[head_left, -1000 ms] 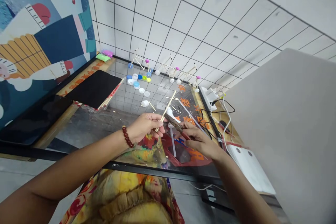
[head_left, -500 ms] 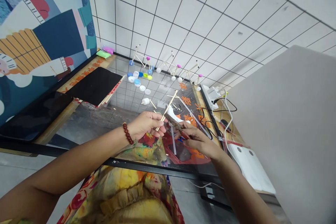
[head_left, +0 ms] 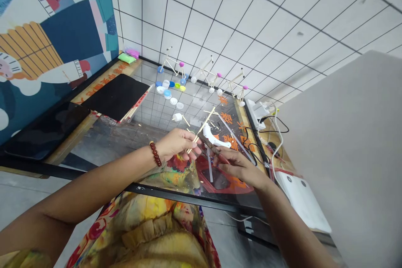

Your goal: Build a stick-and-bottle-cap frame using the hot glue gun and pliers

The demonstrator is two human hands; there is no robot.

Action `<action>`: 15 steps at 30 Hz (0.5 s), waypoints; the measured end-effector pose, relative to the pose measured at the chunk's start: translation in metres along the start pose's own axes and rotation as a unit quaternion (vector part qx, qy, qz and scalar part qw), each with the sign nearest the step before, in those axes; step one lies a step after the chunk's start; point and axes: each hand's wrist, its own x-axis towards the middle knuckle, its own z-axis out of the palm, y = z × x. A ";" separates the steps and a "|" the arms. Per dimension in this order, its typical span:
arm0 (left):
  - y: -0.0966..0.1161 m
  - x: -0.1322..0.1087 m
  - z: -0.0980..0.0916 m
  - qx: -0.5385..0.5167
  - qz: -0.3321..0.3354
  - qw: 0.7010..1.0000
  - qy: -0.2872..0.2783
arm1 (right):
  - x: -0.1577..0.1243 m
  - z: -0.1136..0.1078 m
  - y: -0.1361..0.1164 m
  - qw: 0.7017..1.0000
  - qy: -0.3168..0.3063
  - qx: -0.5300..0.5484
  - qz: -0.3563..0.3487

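Observation:
My left hand [head_left: 177, 142] pinches a thin wooden stick [head_left: 204, 124] that slants up and to the right over the glass table [head_left: 125, 142]. A bead bracelet [head_left: 155, 153] is on that wrist. My right hand [head_left: 236, 164] grips red-handled pliers [head_left: 211, 147], whose metal jaws meet the stick close to my left fingertips. Both hands hover just above the table's near edge.
A white glue gun [head_left: 212, 139] lies just beyond the hands. Three small stick models [head_left: 207, 75] stand along the tiled wall, with several coloured bottle caps [head_left: 168, 90] in front. A black pad [head_left: 116, 95] lies left; a power strip [head_left: 258, 111] and cables lie right.
Both hands keep the same grip on stick and pliers. The view has tilted slightly, so the hands sit a little higher and further right in the picture.

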 end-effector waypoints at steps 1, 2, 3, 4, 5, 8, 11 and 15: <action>0.000 0.000 0.000 0.003 -0.003 1.000 0.003 | 0.000 0.001 0.000 1.000 0.005 0.006 0.004; -0.001 0.001 -0.001 0.003 -0.008 1.000 0.003 | 0.000 0.002 0.000 1.000 0.009 0.014 0.009; -0.002 0.002 -0.002 0.000 -0.012 1.000 -0.001 | 0.000 0.003 0.000 1.000 0.007 0.024 0.015; -0.002 0.002 -0.003 -0.007 -0.016 1.000 -0.008 | 0.000 0.003 -0.001 0.999 0.001 0.033 0.023; -0.003 0.003 -0.004 -0.015 -0.019 1.000 -0.019 | 0.000 0.003 -0.001 0.999 -0.009 0.042 0.033; -0.005 0.003 -0.006 -0.031 -0.027 0.998 -0.047 | -0.001 0.003 -0.002 0.995 -0.039 0.067 0.061; -0.005 0.003 -0.006 -0.032 -0.034 0.998 -0.052 | -0.003 0.003 -0.001 0.994 -0.042 0.077 0.070; -0.005 0.003 -0.005 -0.029 -0.044 0.998 -0.040 | -0.004 0.003 0.001 0.997 -0.020 0.056 0.050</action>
